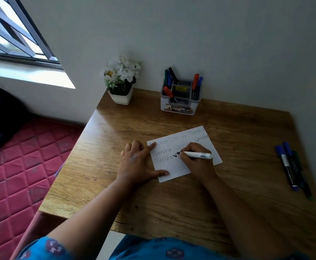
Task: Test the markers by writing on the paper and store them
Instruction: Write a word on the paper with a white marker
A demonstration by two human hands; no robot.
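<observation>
On the wooden worktop (127,128), near its middle: a white sheet of paper (174,169), lying flat and turned slightly askew, covered with several handwritten words in thin pale strokes. Just below those, one bolder black letter, a "V" (175,155), right at the marker tip.

Right hand (194,158): curled closed around a white-barrelled marker (198,155), uncapped, dark tip pressed to the paper, barrel pointing away to the right and nearly level. Heel of the hand resting on the sheet's lower right part.

Left hand (136,162): spread flat and open, gripping nothing, palm down on the worktop beside the sheet's left edge. Index fingertip on the paper's upper left corner, thumb tip on the lower left edge, pinning it in place.

Far right of the worktop, well apart from the paper: a small cluster of capped markers (290,166) lying side by side, two with blue caps, and a darker one beside them, exact count hard to tell.

Back edge, against the wall: a grey and white desk organiser (179,107) with more markers standing in its compartments, red, blue, green and black caps visible. Left of it, a white pot of white artificial flowers (121,79).

Beyond the worktop's left side: a red quilted mattress (22,166), with a barred window (12,34) above it. Bottom of view: blue patterned clothing (153,248).
</observation>
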